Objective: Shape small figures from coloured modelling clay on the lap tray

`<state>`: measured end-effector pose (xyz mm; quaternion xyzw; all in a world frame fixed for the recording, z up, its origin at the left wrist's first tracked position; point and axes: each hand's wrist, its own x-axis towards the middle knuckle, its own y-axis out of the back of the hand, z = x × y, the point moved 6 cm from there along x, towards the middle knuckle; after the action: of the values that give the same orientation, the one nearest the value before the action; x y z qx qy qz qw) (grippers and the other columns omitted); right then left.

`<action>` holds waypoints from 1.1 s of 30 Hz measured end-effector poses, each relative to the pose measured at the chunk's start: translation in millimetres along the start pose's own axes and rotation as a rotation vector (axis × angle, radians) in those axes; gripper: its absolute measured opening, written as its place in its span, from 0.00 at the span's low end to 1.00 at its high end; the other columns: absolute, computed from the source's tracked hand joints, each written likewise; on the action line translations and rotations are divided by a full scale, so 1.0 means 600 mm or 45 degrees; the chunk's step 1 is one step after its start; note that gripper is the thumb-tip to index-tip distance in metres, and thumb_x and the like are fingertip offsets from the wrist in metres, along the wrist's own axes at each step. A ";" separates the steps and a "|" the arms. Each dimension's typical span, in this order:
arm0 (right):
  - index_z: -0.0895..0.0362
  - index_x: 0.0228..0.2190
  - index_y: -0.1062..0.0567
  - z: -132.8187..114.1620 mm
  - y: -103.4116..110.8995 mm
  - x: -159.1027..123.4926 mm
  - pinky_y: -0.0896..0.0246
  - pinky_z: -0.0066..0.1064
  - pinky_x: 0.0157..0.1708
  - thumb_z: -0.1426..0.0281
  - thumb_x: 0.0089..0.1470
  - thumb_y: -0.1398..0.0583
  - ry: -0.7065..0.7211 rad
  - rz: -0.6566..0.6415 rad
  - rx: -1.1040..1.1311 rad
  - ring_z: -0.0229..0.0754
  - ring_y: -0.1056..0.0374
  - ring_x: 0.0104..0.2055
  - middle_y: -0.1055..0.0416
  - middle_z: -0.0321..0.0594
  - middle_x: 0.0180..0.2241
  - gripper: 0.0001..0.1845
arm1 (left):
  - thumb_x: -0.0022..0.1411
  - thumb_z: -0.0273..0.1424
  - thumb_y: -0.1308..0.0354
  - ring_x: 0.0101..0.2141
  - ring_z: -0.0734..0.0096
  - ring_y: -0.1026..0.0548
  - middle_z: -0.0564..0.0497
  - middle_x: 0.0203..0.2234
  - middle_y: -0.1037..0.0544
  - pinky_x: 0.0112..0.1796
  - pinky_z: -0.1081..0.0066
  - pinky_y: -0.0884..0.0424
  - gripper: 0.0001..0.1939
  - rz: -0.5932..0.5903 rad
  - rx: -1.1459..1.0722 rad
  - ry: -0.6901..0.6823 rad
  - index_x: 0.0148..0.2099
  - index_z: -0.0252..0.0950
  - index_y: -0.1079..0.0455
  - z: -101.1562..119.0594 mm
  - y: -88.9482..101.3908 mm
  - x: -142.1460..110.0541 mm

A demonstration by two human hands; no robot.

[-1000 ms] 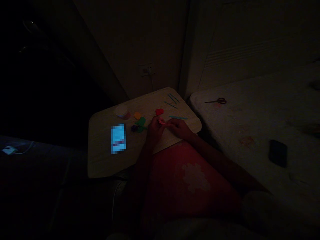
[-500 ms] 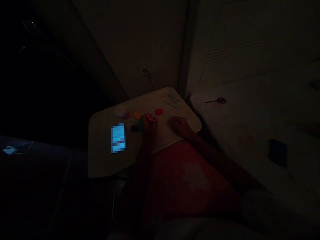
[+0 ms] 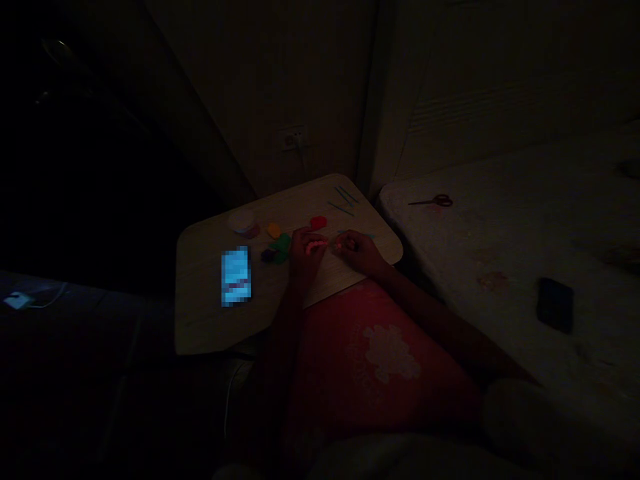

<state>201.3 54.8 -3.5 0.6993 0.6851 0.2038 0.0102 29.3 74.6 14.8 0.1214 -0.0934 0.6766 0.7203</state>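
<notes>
The room is very dark. My left hand (image 3: pixel 302 256) is closed on a bumpy pink piece (image 3: pixel 315 247) that looks like modelling clay, held over the small wooden table. Facing it, my right hand (image 3: pixel 359 252) has its fingers curled together close to the pink piece's end; what lies between them is too dark to make out. Just beyond the hands sits a red lump (image 3: pixel 319 222). Left of my left hand are a green lump (image 3: pixel 281 248), a dark purple lump (image 3: pixel 268 256) and an orange lump (image 3: pixel 273 231).
On the table (image 3: pixel 205 327) lie a lit phone (image 3: pixel 236 277), a clear tub (image 3: pixel 242 222) and several thin dark sticks (image 3: pixel 346 195). Scissors (image 3: pixel 434 201) and a dark flat object (image 3: pixel 555 305) rest on the pale surface to the right. A wall socket (image 3: pixel 293 138) holds a plug.
My left hand has moved slightly right with the pink piece, uncovering more of the green lump. My right hand's fingers have lifted and turned toward the left hand.
</notes>
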 end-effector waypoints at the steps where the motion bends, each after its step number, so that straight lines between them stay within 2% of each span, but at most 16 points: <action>1: 0.57 0.34 0.22 0.001 0.001 0.000 0.51 0.29 0.29 0.63 0.52 0.35 0.004 0.004 0.001 0.36 0.46 0.27 0.41 0.30 0.23 0.11 | 0.54 0.28 0.33 0.37 0.70 0.21 0.51 0.35 0.20 0.39 0.71 0.27 0.22 -0.008 0.013 -0.001 0.49 0.39 0.35 0.001 0.000 0.000; 4: 0.57 0.35 0.21 0.002 0.002 0.000 0.50 0.29 0.29 0.60 0.54 0.35 0.002 0.004 0.014 0.36 0.46 0.27 0.40 0.31 0.23 0.13 | 0.55 0.29 0.34 0.34 0.70 0.23 0.53 0.32 0.22 0.37 0.72 0.29 0.13 -0.014 0.119 0.004 0.41 0.38 0.32 0.001 0.002 0.000; 7: 0.57 0.35 0.20 0.002 0.002 0.000 0.49 0.29 0.29 0.58 0.55 0.36 -0.014 0.004 0.038 0.37 0.45 0.27 0.37 0.32 0.23 0.15 | 0.60 0.31 0.39 0.31 0.71 0.26 0.53 0.27 0.25 0.35 0.72 0.32 0.05 -0.045 0.270 -0.014 0.34 0.36 0.30 0.004 0.003 -0.001; 10: 0.57 0.34 0.19 0.001 0.001 0.002 0.47 0.30 0.30 0.57 0.57 0.38 -0.033 -0.002 0.046 0.38 0.42 0.28 0.31 0.36 0.25 0.16 | 0.63 0.31 0.43 0.31 0.71 0.27 0.53 0.29 0.25 0.33 0.73 0.33 0.05 -0.077 0.278 -0.014 0.39 0.37 0.28 0.003 0.002 -0.003; 15: 0.58 0.32 0.19 -0.002 0.000 0.003 0.45 0.30 0.31 0.58 0.56 0.39 -0.037 -0.047 0.048 0.39 0.38 0.29 0.27 0.38 0.27 0.16 | 0.58 0.27 0.41 0.28 0.74 0.29 0.57 0.27 0.30 0.31 0.75 0.33 0.16 -0.084 0.134 0.033 0.49 0.39 0.33 -0.012 -0.003 -0.003; 19: 0.58 0.29 0.20 -0.003 0.003 0.000 0.45 0.31 0.31 0.59 0.54 0.39 -0.022 -0.048 0.042 0.39 0.38 0.29 0.28 0.38 0.26 0.15 | 0.58 0.27 0.40 0.28 0.75 0.28 0.57 0.27 0.29 0.32 0.75 0.31 0.20 -0.060 -0.007 0.032 0.52 0.40 0.37 -0.020 -0.006 -0.001; 23: 0.57 0.24 0.24 -0.005 0.005 0.000 0.45 0.31 0.32 0.60 0.54 0.41 -0.029 -0.051 0.040 0.39 0.39 0.28 0.29 0.37 0.24 0.15 | 0.58 0.32 0.37 0.26 0.76 0.27 0.56 0.30 0.26 0.29 0.74 0.30 0.21 -0.078 -0.157 0.069 0.52 0.41 0.38 -0.018 -0.010 0.001; 29: 0.54 0.21 0.32 -0.011 0.006 0.002 0.44 0.32 0.33 0.50 0.61 0.47 -0.034 -0.018 0.032 0.41 0.40 0.28 0.34 0.37 0.23 0.25 | 0.51 0.36 0.29 0.30 0.71 0.22 0.52 0.32 0.21 0.30 0.73 0.27 0.29 -0.106 -0.209 0.140 0.53 0.39 0.36 -0.008 -0.012 0.001; 33: 0.53 0.20 0.38 -0.007 0.006 0.001 0.47 0.33 0.31 0.43 0.62 0.50 -0.041 -0.008 0.033 0.40 0.43 0.27 0.39 0.36 0.21 0.30 | 0.45 0.36 0.25 0.33 0.69 0.20 0.52 0.33 0.20 0.33 0.70 0.25 0.32 -0.135 -0.278 0.211 0.51 0.40 0.35 -0.018 -0.014 0.000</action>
<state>203.3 54.1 1.3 0.7004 0.6896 0.1837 0.0128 37.4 77.2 4.2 -0.0091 -0.1000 0.6310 0.7692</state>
